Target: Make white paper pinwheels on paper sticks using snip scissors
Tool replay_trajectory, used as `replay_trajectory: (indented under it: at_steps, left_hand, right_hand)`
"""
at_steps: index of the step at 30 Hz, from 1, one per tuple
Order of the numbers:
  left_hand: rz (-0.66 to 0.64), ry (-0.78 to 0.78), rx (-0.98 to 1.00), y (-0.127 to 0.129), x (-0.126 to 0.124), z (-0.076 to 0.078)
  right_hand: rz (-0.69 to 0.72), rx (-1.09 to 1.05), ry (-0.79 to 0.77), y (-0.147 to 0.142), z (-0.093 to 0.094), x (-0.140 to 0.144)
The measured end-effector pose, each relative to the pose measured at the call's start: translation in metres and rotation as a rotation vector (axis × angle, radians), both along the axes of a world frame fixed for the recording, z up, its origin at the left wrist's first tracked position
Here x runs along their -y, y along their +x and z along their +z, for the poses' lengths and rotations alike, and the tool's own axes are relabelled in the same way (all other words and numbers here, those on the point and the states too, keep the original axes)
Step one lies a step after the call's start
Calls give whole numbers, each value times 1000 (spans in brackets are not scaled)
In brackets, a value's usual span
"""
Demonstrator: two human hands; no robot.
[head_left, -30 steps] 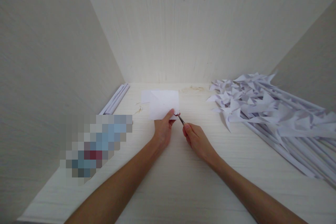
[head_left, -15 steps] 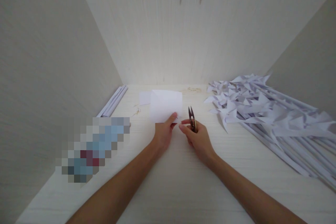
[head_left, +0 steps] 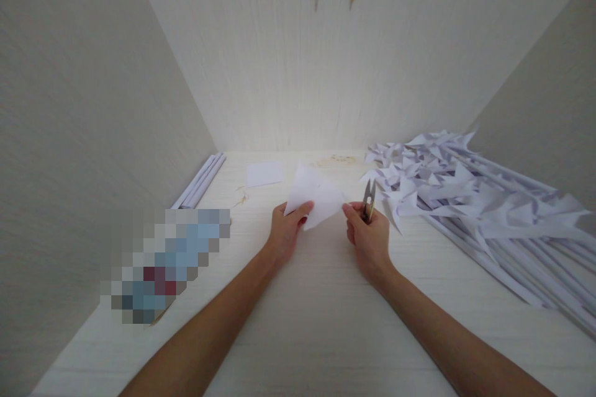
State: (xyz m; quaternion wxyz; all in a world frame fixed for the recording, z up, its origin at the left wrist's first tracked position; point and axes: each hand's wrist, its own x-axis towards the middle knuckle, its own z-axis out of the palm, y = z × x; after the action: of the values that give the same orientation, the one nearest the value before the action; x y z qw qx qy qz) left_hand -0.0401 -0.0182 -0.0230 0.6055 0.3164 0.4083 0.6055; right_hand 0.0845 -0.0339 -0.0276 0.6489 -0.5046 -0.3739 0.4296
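Snips (head_left: 369,200) now withdrawn, upright in closed right hand (head_left: 370,237); paper (head_left: 315,198) lifted, pinched between both hands, left hand (head_left: 285,232) included.

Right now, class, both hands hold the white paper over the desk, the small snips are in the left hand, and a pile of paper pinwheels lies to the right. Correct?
Not quite: the head view shows the snips in the right hand, not the left hand. Both hands do hold the white paper, with the pinwheel pile to the right.
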Motion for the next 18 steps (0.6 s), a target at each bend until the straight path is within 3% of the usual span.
replay_trajectory:
  at_steps: [3,7,9,12,15,18]
  left_hand:
    - [-119,17,-88,1,3,-1]
    - [-251,7,20,-2,4,3]
    - [-259,-15,42,-4,2,4]
    - [-256,-31,-120,-5,0,2]
    - [-247,21,-287,-3,0,-2]
    - [-173,74,-284,1,3,-3]
  right_hand:
    - [-74,-128,12,5,4,-4]
    - [-27,-215,7,10,10,-6]
    - [4,-238,-4,12,11,-6]
    - [35,-239,-3,14,11,-7]
    - [43,-218,7,13,10,-8]
    - [31,-195,10,11,9,-8]
